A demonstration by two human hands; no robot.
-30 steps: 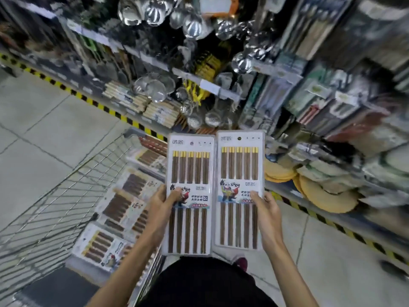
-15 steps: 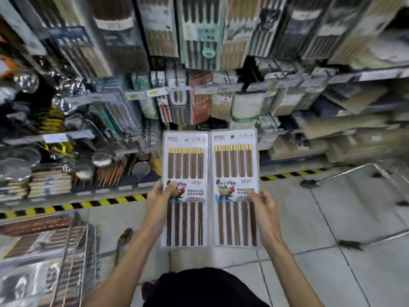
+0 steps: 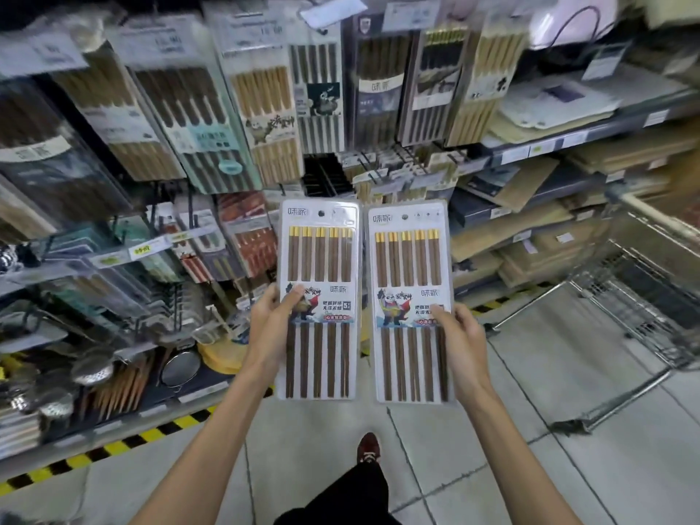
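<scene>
I hold two flat white blister packs of dark brown chopsticks with gold tops, upright and side by side in front of a shop shelf. My left hand point(image 3: 271, 327) grips the left pack point(image 3: 317, 259) at its left edge, thumb on the printed label. My right hand point(image 3: 460, 344) grips the right pack point(image 3: 409, 259) at its right edge, thumb on its label. A narrow gap separates the packs. The fingers behind both packs are hidden.
Hanging chopstick packs point(image 3: 265, 108) fill the shelf ahead. Strainers and ladles point(image 3: 91, 369) sit at lower left, cutting boards point(image 3: 530, 236) at right. A wire shopping cart point(image 3: 640, 305) stands to the right. A yellow-black strip point(image 3: 113, 447) marks the shelf base. My shoe point(image 3: 368, 448) is on the tiled floor.
The view has swung right, from the cart of chopstick packs at left to the chopstick shelf. Both packs stay in my hands and are now held higher, slightly apart.
</scene>
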